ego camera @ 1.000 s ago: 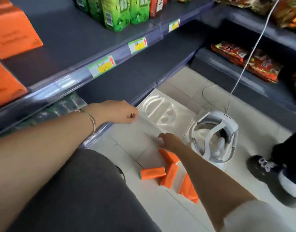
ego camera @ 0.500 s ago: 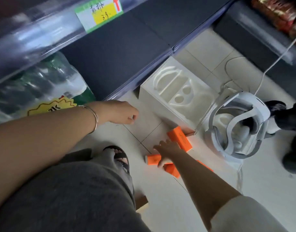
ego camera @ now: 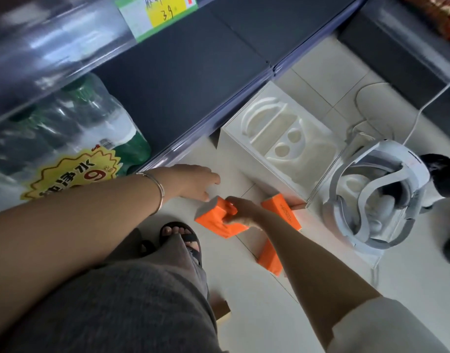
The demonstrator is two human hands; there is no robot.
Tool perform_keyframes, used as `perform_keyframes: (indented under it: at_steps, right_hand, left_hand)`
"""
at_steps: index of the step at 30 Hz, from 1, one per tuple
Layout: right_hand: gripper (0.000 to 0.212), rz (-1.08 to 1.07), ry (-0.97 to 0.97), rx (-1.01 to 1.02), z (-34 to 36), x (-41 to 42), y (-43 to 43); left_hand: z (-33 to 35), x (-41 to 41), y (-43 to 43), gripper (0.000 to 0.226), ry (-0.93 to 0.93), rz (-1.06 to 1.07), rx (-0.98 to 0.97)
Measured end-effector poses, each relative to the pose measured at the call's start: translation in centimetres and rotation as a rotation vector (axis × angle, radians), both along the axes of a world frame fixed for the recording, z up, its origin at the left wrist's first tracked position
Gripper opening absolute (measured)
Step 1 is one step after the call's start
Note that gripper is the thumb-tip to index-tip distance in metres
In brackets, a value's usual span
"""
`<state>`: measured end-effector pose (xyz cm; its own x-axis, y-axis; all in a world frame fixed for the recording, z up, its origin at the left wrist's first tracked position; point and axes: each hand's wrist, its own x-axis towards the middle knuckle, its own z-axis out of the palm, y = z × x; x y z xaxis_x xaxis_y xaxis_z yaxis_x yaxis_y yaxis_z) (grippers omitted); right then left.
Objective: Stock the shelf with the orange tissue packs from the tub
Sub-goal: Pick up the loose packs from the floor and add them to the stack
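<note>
Gripping an orange tissue pack beside the bottom shelf

An orange tissue pack is clasped in the right hand. The fingers are curled over its top face and the thumb is tucked along its near side. The pack is tilted, with its grey end turned up and to the left. It cannot be told whether one pack or two pressed together are held.

The left hand is stretched out just left of and above that grey end. Its fingers are relaxed and pointed down at the floor tiles, and nothing is held in it. Contact between its fingertips and the pack cannot be made out. A thin bangle is worn on the left wrist.

A second orange pack is propped just right of the right hand, against the foot of a white moulded packaging box. A third orange pack is laid flat on the tiles and partly hidden under the right forearm.

The dark bottom shelf is seen above both hands, and a shrink-wrapped case of bottled water is stored at its left. A yellow and green price label is fixed to the shelf rail overhead. A white headset is set in a clear tray at the right. A sandalled foot is planted below the held pack.
</note>
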<state>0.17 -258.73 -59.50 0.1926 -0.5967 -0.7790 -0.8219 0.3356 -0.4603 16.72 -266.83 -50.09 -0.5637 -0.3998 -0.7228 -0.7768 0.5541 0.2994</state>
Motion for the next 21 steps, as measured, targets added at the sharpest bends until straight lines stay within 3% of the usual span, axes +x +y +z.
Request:
perform_keyframes:
  at_steps: [3, 10, 13, 16, 19, 21]
  right_hand:
    - [0.056, -0.127, -0.154, 0.012, 1.4, 0.1, -1.6]
    - [0.039, -0.353, -0.415, -0.007, 2.8, 0.5, -2.6]
    - [0.041, -0.383, -0.446, 0.009, 2.9, 0.5, -2.6]
    - [0.042, -0.406, -0.28, -0.037, 2.3, -0.1, -2.4]
    - [0.041, -0.345, 0.171, -0.214, 1.2, -1.5, -1.4]
    - [0.038, -0.425, 0.384, -0.264, 1.3, -2.3, -0.1]
  left_hand:
    - [-0.3, -0.1, 0.1, 0.065, -0.024, 0.0, -0.004]
    - [-0.3, 0.2, -0.2, 0.065, -0.061, 0.06, -0.053]
    - [0.2, 0.1, -0.1, 0.049, -0.147, 0.024, -0.063]
    - [0.9, -0.4, 0.0, 0.038, -0.171, -0.034, -0.192]
    - [1.1, -0.8, -0.5, 0.031, -0.107, -0.005, -0.283]
    - [1.7, -1.2, -0.6, 0.028, -0.065, 0.018, -0.299]
